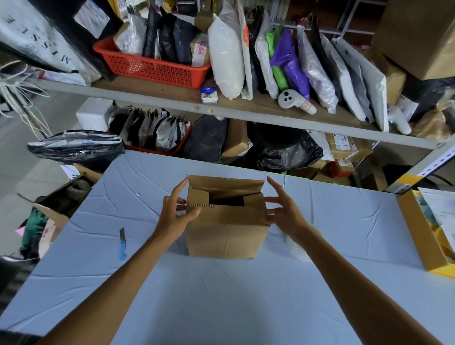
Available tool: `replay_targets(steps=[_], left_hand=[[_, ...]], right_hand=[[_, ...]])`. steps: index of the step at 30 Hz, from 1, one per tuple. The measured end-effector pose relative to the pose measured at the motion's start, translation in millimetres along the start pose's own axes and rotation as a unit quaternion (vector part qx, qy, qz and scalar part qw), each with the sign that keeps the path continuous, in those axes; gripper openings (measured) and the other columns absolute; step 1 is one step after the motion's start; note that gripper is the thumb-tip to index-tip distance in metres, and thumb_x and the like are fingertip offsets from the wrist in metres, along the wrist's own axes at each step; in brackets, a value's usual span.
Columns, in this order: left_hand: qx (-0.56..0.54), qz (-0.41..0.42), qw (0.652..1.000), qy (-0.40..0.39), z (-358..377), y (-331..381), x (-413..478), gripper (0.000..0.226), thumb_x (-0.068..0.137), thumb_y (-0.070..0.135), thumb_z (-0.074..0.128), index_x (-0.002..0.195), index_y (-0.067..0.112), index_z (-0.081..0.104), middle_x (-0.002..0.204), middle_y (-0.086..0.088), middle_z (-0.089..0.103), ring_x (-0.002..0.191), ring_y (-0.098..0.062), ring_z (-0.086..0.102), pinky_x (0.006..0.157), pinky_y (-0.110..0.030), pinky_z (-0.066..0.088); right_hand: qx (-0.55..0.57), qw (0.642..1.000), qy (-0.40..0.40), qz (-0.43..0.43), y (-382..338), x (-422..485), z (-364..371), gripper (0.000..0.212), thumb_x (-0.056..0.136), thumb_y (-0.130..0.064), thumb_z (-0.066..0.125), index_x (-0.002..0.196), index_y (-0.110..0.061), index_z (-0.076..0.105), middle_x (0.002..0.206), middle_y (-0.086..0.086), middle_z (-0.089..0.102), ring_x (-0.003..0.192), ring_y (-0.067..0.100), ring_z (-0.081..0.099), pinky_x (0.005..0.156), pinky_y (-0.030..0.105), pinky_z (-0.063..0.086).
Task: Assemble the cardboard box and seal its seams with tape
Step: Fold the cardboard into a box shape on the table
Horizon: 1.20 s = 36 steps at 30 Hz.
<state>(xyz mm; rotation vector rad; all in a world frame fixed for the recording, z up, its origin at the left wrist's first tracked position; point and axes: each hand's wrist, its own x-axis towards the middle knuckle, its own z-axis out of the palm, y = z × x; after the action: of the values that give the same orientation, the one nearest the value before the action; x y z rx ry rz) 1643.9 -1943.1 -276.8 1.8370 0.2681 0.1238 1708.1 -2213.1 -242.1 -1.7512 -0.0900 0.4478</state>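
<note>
The small brown corrugated cardboard box (226,232) is standing near the middle of the pale blue cloth-covered table (215,302), at twelve o'clock from the person. The left hand (176,212) is lying open against its nine o'clock side, fingers spread, thumb touching the corner of the near flap. The right hand (284,214) is open too, fingers fanned, and seems to be touching the three o'clock wall. Neither is gripping anything.

The box looks light and is probably empty, so uneven pressure from one hand is likely to send it sliding or twisting on the wrinkled cloth. The folded flaps could sag into the cavity, leaving the outer flaps meeting crookedly and the seam hard to tape. A blurred white shape (297,247) is lying at four o'clock under the right forearm; I cannot tell whether it is tape. A blue-handled utility knife (123,243) is lying at eight o'clock, well apart.

The top is showing half closed: a dark opening is gaping between folded flaps, the far flap (226,184) is standing up at twelve o'clock, and the front wall is showing creases. No tape is showing.
</note>
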Motion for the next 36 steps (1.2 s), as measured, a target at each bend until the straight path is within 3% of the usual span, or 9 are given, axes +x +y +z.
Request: replay_targets(steps=[3,8,10,14,20,25,29,33,36], left_hand=[[0.001,-0.015,1.0,-0.021,-2.6,3.9,2.1,0.07,0.085,0.018,0.068,0.141,0.039,0.033,0.118,-0.012,0.043,0.102,-0.021,0.051,0.069,-0.018,0.048],[-0.03,-0.022,0.999,-0.034,-8.2,-1.4,1.4,0.051,0.084,0.022,0.07,0.126,0.036,0.044,0.116,-0.014,0.051,0.105,-0.025,0.057,0.068,-0.02,0.049],[-0.039,-0.024,0.998,-0.033,-7.5,-0.7,-0.4,0.039,0.086,0.024,0.067,0.119,0.034,0.048,0.112,-0.015,0.054,0.099,-0.023,0.058,0.066,-0.02,0.046],[-0.026,-0.026,0.999,-0.034,-9.8,-3.1,-1.8,0.019,0.089,0.032,0.062,0.105,0.037,0.053,0.107,-0.009,0.058,0.093,-0.019,0.058,0.066,-0.023,0.045],[-0.026,-0.034,0.998,-0.055,-13.5,-2.8,-5.1,0.032,0.079,0.045,0.063,0.107,0.034,0.052,0.115,0.014,0.058,0.095,-0.015,0.062,0.064,-0.026,0.049],[-0.033,-0.035,0.998,-0.036,-10.7,0.3,-9.0,0.032,0.079,0.037,0.072,0.104,0.031,0.053,0.113,0.011,0.058,0.087,-0.017,0.064,0.061,-0.026,0.051],[-0.017,-0.026,0.999,-0.021,-11.0,5.7,-3.9,0.028,0.082,0.029,0.071,0.104,0.029,0.053,0.113,0.012,0.057,0.088,-0.015,0.064,0.066,-0.026,0.051],[0.006,-0.02,1.0,-0.023,-7.6,6.0,-4.8,0.025,0.084,0.029,0.069,0.104,0.028,0.055,0.11,0.018,0.057,0.086,-0.011,0.063,0.066,-0.023,0.048],[0.0,-0.016,1.0,-0.01,-0.8,4.0,-11.3,0.021,0.084,0.03,0.07,0.1,0.031,0.056,0.106,0.016,0.06,0.085,-0.011,0.063,0.066,-0.024,0.048]], right_hand=[[-0.013,1.0,-0.014,-0.013,-3.4,-0.4,2.1,0.089,0.079,0.032,0.036,0.144,-0.029,0.032,0.129,0.016,0.047,0.109,0.038,0.057,0.064,0.031,0.06],[-0.03,0.999,0.004,-0.015,-3.5,-8.3,2.5,0.061,0.079,0.027,0.049,0.124,-0.015,0.053,0.116,0.014,0.054,0.087,0.023,0.059,0.055,0.018,0.053],[-0.012,1.0,0.006,-0.006,-0.1,-9.8,1.9,0.05,0.081,0.02,0.057,0.121,-0.01,0.057,0.109,0.014,0.057,0.08,0.018,0.062,0.059,0.018,0.054],[0.021,1.0,0.014,0.009,10.4,-10.6,-0.3,0.042,0.081,-0.001,0.072,0.121,-0.012,0.062,0.104,0.016,0.062,0.086,0.022,0.066,0.07,0.025,0.058],[0.053,0.998,0.019,0.013,16.9,-14.7,0.7,0.044,0.079,-0.004,0.075,0.121,-0.014,0.065,0.103,0.016,0.066,0.091,0.025,0.068,0.074,0.034,0.059],[0.04,0.998,0.055,0.003,17.8,-19.3,5.7,0.032,0.077,-0.002,0.076,0.104,-0.019,0.069,0.091,0.011,0.066,0.08,0.026,0.069,0.068,0.037,0.06],[0.011,0.997,0.076,-0.004,22.2,-23.0,10.9,0.031,0.072,-0.004,0.081,0.101,-0.014,0.072,0.079,0.008,0.068,0.072,0.028,0.069,0.067,0.039,0.06],[-0.003,0.995,0.104,-0.014,24.7,-25.3,10.8,0.032,0.074,-0.006,0.08,0.105,-0.009,0.073,0.075,0.003,0.068,0.068,0.022,0.069,0.064,0.033,0.06],[-0.014,0.991,0.132,-0.034,21.6,-22.3,6.4,0.025,0.075,-0.01,0.08,0.096,-0.021,0.074,0.08,0.006,0.072,0.067,0.019,0.069,0.06,0.031,0.059]])
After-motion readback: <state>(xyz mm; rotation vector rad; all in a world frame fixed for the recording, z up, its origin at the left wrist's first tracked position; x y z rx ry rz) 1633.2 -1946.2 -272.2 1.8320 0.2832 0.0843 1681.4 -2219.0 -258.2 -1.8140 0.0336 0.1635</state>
